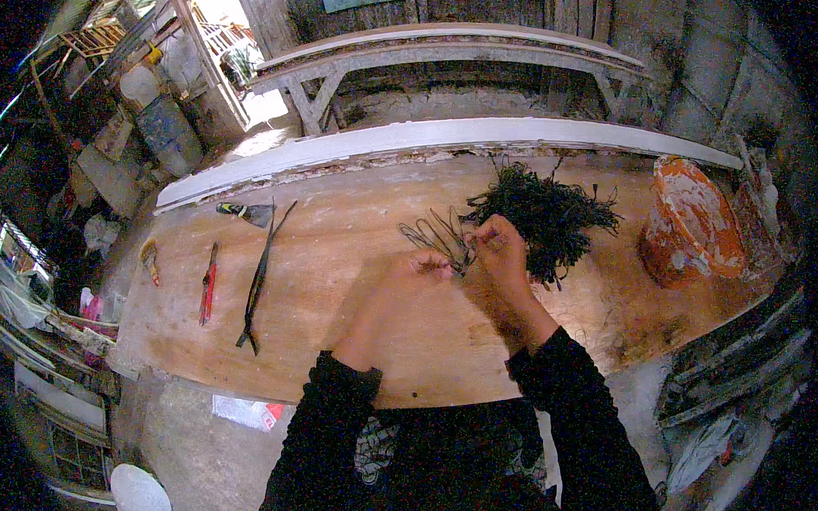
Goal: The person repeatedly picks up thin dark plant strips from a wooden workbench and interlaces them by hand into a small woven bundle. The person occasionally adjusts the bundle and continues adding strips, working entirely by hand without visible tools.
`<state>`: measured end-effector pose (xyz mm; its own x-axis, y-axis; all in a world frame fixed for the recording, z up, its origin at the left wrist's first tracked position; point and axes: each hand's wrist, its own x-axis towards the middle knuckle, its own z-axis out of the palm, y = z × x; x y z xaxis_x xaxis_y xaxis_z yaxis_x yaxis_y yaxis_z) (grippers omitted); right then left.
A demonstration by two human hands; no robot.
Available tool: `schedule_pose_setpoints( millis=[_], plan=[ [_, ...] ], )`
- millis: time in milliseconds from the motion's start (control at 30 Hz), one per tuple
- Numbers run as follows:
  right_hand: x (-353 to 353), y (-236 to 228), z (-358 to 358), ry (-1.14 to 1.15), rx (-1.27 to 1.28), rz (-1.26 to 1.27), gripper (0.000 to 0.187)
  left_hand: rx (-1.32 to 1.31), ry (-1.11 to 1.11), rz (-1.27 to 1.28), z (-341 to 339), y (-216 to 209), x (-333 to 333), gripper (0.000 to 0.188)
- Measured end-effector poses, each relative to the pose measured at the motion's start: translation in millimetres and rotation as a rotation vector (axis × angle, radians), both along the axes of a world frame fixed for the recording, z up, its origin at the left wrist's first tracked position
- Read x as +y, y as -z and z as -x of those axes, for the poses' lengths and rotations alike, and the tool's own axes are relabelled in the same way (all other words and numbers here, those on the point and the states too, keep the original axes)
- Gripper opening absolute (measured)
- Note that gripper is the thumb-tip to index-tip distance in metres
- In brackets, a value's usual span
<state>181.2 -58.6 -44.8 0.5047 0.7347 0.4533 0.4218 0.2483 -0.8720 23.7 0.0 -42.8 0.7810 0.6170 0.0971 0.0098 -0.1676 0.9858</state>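
Between my hands is a small bundle of thin dark looped strands point(432, 231), cord or wire, I cannot tell which. My left hand point(427, 263) has its fingers closed on the lower end of the bundle. My right hand point(501, 245) pinches the strands from the other side, its fingertips close to the left ones. Just beyond my right hand lies a tangled heap of black looped strands point(546, 211) on the wooden tabletop point(335, 316). Where exactly my fingertips meet the strands is too small to make out.
Left on the table lie a black strip point(262, 273), red-handled pliers point(209, 289), a putty knife point(248, 214) and a brush point(150, 261). An orange bucket point(666, 237) smeared white stands at the right. A long white board point(449, 131) edges the far side; a bench point(452, 54) stands behind.
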Motion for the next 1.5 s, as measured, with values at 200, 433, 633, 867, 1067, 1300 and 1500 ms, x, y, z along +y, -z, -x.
schedule_pose_setpoints(
  millis=[200, 433, 633, 867, 1067, 1300, 1500],
  plan=[
    [-13.9, -31.9, 8.2, 0.105, 0.110, 0.052, 0.012, 0.415, 0.093, -0.428, -4.5, -62.7, -52.4, 0.012],
    [11.8, 22.7, -18.6, 0.117, 0.061, -0.085, 0.010, 0.132, 0.009, -0.149, -13.2, -26.8, -39.8, 0.015],
    [-9.9, -25.1, 6.9, 0.137, 0.176, -0.095, 0.010, 0.008, -0.402, -0.107, -0.3, -6.4, -2.8, 0.012],
    [-19.9, -8.1, 16.6, -0.693, 0.244, 0.164, 0.004, -0.021, -0.748, -0.215, 9.5, -11.1, 17.5, 0.009],
    [-32.6, -27.1, 37.1, -0.877, 0.480, 0.196, 0.016, -0.073, -0.782, -0.217, 7.6, 6.2, 26.4, 0.007],
    [-36.6, -30.7, 36.8, -0.870, 0.362, 0.251, 0.011, -0.031, -0.771, -0.365, -0.4, -7.2, 8.3, 0.005],
    [-36.5, -30.6, 33.2, -0.677, 0.290, 0.246, 0.006, 0.043, -0.706, -0.481, -3.3, 1.7, 12.4, 0.006]
  ],
)
